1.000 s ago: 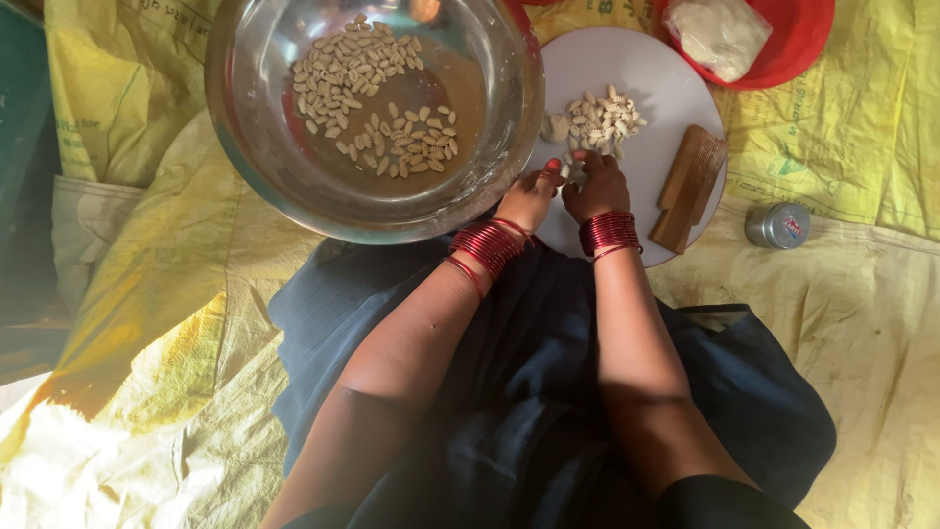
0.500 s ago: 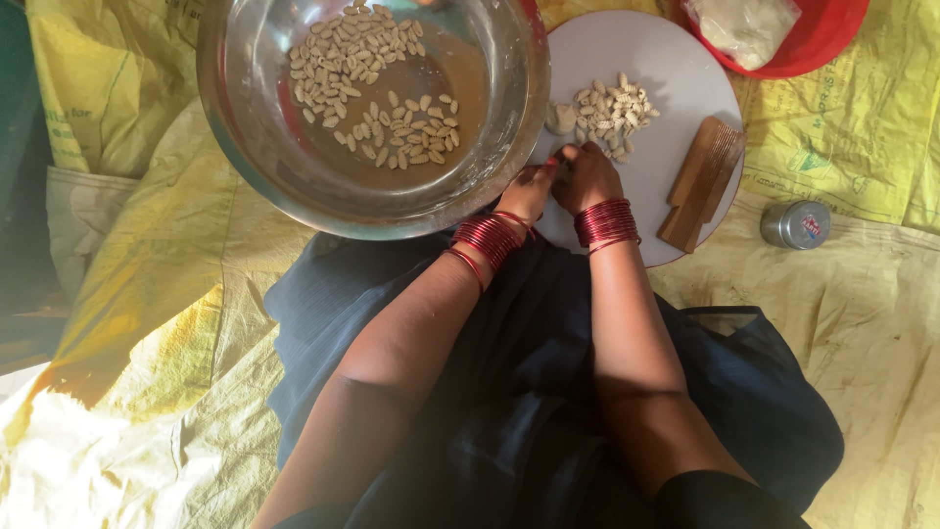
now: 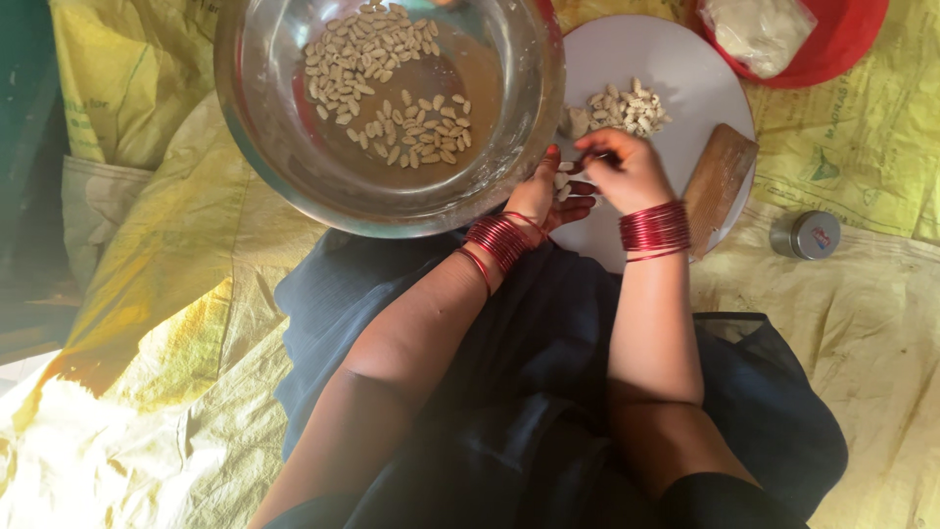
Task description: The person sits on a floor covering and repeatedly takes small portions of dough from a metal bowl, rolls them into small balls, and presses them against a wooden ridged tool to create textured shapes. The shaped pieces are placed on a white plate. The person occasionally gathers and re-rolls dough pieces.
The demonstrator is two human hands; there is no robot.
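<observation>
Two hands are working close together: the left hand [image 3: 548,191] is cupping pale kernels [image 3: 561,183], the right hand [image 3: 627,168] is pinching one; loose ones risk rolling off the white plate [image 3: 676,59].

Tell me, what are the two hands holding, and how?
The left hand cups a few small pale peeled kernels in its palm. The right hand pinches something tiny at its fingertips, unclear what.

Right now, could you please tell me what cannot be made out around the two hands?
Head view:
- What the right hand pinches: hidden by its fingers.
- Left hand palm: mostly turned away, pale pieces barely visible.
- Red plastic bowl: cut off by the top edge.
- Large round steel bowl: far rim cut off.
</observation>
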